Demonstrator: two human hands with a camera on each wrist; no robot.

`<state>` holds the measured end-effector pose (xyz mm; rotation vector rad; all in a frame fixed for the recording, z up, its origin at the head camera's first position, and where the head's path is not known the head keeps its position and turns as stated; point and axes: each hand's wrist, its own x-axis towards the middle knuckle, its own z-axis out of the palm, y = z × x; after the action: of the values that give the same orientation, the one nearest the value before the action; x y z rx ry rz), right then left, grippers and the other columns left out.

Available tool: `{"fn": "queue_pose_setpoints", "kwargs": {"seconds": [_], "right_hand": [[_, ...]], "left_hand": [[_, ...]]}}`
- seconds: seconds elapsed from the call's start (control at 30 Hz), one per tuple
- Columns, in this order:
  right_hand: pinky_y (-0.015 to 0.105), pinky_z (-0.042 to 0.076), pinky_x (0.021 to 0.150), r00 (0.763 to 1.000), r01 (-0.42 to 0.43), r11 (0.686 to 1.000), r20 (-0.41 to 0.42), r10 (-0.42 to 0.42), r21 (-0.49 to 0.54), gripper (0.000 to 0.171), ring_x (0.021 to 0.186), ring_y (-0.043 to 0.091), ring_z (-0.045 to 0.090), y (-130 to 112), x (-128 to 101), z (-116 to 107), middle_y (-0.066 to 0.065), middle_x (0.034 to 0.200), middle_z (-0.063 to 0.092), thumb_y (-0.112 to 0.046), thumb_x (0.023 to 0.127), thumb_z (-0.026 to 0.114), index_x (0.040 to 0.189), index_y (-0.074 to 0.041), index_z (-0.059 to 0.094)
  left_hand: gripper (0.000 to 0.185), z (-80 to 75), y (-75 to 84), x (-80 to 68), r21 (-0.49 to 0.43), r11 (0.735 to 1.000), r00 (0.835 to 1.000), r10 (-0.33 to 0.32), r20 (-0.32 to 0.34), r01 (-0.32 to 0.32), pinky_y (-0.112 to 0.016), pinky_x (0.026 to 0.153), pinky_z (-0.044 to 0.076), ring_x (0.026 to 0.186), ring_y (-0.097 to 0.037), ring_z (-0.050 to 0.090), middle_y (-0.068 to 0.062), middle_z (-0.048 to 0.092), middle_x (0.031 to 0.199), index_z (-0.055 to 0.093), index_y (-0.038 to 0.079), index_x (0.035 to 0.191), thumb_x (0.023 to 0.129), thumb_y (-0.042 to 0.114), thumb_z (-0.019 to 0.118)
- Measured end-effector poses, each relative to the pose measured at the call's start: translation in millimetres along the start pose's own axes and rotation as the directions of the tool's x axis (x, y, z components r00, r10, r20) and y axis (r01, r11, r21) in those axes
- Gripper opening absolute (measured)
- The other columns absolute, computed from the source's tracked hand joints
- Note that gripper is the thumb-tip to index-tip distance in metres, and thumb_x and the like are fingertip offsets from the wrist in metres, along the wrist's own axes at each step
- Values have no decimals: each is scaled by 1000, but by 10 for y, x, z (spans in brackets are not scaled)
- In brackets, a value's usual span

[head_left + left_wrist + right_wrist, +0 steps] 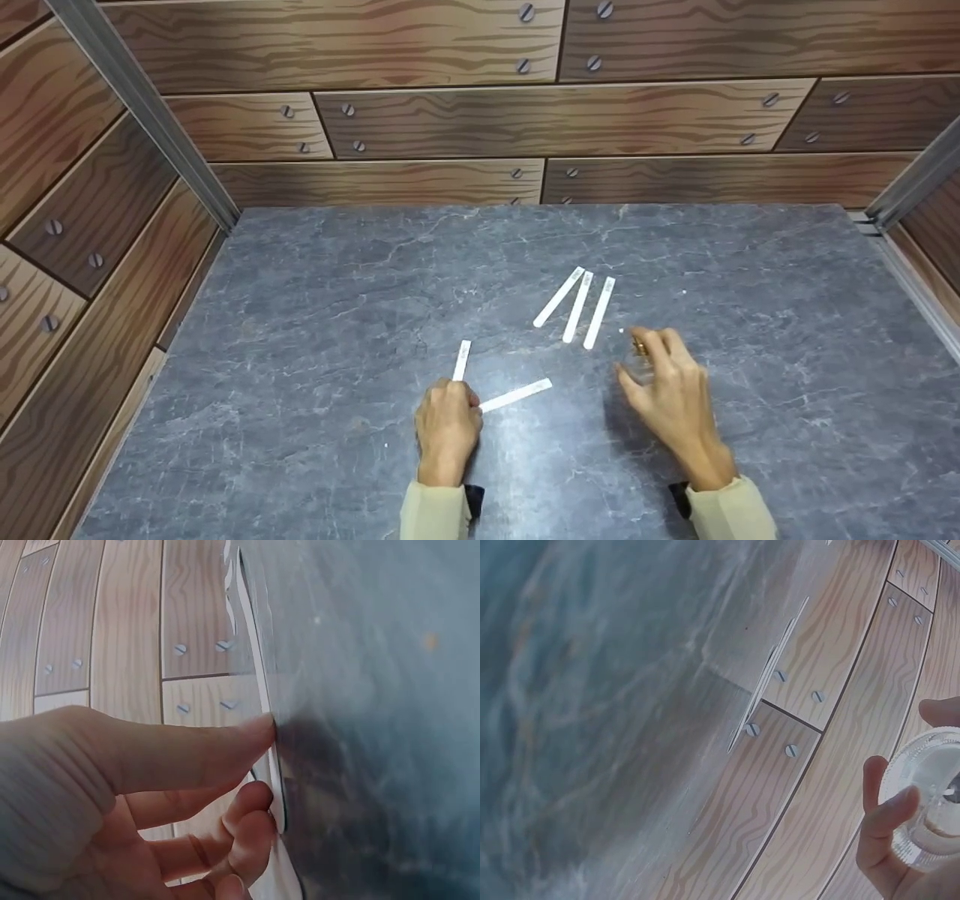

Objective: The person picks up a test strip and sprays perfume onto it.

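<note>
Five thin white strips lie on the grey stone table (315, 315). Three strips (577, 306) lie side by side past the middle. My left hand (459, 391) is at the other two: one strip (462, 360) runs out from under its fingertips, and another strip (517, 394) lies just to its right. In the left wrist view my thumb (255, 736) presses the strip's edge (251, 652) while curled fingers (251, 802) meet its near end. My right hand (646, 358) hovers right of the three strips and grips a small clear glass bottle (930, 802) with a gold part (639, 346).
Wood-patterned panels with screw heads (525, 120) wall the table at the back and on both sides. Metal corner posts (150, 112) stand at the back corners. Bare tabletop stretches to the left and at the far right.
</note>
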<state>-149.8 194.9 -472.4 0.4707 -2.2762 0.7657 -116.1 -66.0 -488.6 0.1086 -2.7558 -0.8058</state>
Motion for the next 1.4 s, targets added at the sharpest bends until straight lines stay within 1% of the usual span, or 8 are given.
{"fn": "queue_pose_setpoints", "kwargs": {"seconds": [0.33,0.47,0.53,0.6,0.67,0.73,1.23,1.4], "right_hand": [[40,56,46,1000,5,1000,-13,-5,11,54,60,31,63,-7,-2,-7,17,85,60,15,59,85,107,6,64],[39,56,46,1000,3,1000,-3,-3,16,54,60,31,64,-11,-5,-7,17,86,60,15,59,86,108,6,64],[39,55,45,1000,0,1000,0,0,9,54,60,31,63,-14,-8,-7,17,86,60,14,60,86,108,6,64],[39,55,45,1000,-3,1000,0,3,2,54,59,30,63,-18,-11,-8,17,86,61,13,60,86,108,6,64],[40,55,45,1000,-4,1000,-6,4,-5,53,59,31,63,-22,-11,-7,18,86,61,13,60,86,108,6,64],[41,55,45,1000,-5,1000,-13,5,-6,53,59,32,63,-28,-10,-2,18,86,61,13,59,86,107,6,64],[41,56,46,1000,-5,1000,-23,6,12,55,60,32,63,-38,6,-10,17,85,61,15,57,86,107,4,65],[40,56,46,1000,2,1000,-14,-1,20,54,60,32,64,-29,11,-23,17,86,61,15,58,86,107,5,64]], "left_hand": [[20,15,-49,-44,6,994,994,108,-8,-108,-43,60,50,67,-29,63,-5,62,70,68,9,71,71,-5,83],[20,-2,-78,-11,-197,979,997,56,50,-45,-36,56,51,61,-22,62,-1,63,67,66,9,73,75,-8,77],[16,-11,-96,21,-423,905,993,0,116,49,-31,55,51,60,-17,60,-2,62,68,66,4,78,79,-11,74],[12,-10,-106,50,-629,761,982,-50,184,157,-27,56,53,63,-13,59,-4,62,72,65,-4,85,82,-14,70],[9,1,-101,64,-752,613,967,-85,242,242,-23,56,55,65,-12,60,-8,63,77,64,-11,91,84,-17,67],[8,27,-86,67,-796,533,955,-101,277,287,-24,57,57,66,-12,62,-14,66,79,65,-16,94,86,-18,65],[20,90,-32,49,-769,549,928,-32,372,327,-22,61,51,63,-10,57,-13,70,84,72,-15,101,87,-14,58],[26,86,12,33,-773,560,938,-22,346,298,-20,62,48,72,-11,57,-8,68,94,73,-14,102,79,-17,61]]}}
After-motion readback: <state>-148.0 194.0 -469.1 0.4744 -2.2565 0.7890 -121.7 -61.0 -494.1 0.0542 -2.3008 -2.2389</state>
